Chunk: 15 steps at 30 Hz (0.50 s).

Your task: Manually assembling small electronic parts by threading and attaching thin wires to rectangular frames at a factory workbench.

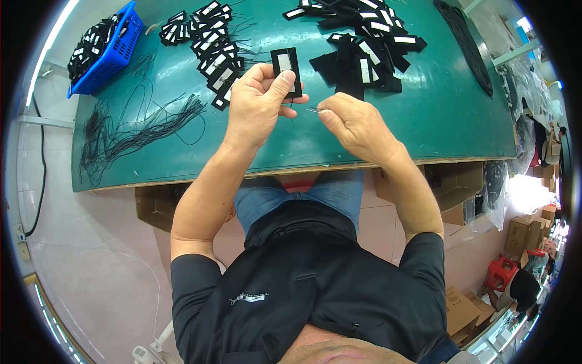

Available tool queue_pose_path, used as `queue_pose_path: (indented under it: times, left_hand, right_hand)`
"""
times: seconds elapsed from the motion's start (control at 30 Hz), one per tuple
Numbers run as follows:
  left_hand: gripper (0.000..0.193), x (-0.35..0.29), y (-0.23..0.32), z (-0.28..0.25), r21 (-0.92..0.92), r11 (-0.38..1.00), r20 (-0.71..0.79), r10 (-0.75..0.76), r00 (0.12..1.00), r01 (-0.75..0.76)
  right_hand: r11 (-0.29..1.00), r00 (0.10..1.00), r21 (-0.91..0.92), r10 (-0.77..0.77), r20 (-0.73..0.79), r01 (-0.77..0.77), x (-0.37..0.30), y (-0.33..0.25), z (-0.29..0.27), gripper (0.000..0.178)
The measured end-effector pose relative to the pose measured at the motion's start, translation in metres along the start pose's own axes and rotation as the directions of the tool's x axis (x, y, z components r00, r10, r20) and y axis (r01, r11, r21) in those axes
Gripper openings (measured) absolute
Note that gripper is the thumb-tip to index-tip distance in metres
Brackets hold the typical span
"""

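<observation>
My left hand (254, 106) holds up a small black rectangular piece (295, 70) with a white label, the thumb pressed on its front. A short dark cord hangs below that piece. Just to the right, my right hand (361, 124) is closed in a pinch on a thin metal tool (313, 110). The tool's tip points left toward the held piece, with a small gap between them. What kind of tool it is, I cannot make out, as the fingers cover most of it. Both hands are above the green table (424, 127), near its front edge.
Corded black labelled pieces (215, 51) lie in a row behind my left hand. More such pieces (370, 42) are heaped at the back right. Loose black cords (145, 133) and a blue basket (124, 45) are at left; a cord bundle (464, 45) lies far right.
</observation>
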<state>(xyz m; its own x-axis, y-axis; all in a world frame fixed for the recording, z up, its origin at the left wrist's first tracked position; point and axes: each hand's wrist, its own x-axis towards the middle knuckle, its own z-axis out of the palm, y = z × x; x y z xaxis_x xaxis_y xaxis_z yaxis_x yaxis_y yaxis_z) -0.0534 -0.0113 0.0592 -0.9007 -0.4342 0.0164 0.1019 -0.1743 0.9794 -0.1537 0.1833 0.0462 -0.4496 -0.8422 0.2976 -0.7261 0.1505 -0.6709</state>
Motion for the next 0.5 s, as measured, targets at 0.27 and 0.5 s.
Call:
queue_pose_path:
  times: [0.27,0.5]
  left_hand:
    - [0.025,-0.001,-0.003,0.001,0.0,1.0,0.0,-0.007,1.0,0.007]
    - [0.025,0.0,-0.005,0.0,0.001,1.0,-0.005,-0.009,1.0,0.009]
  right_hand:
    - [0.999,1.0,-0.038,0.006,0.01,-0.006,0.008,-0.001,0.009,0.029]
    - [0.999,1.0,-0.053,-0.006,0.018,0.007,0.012,-0.002,0.011,0.023]
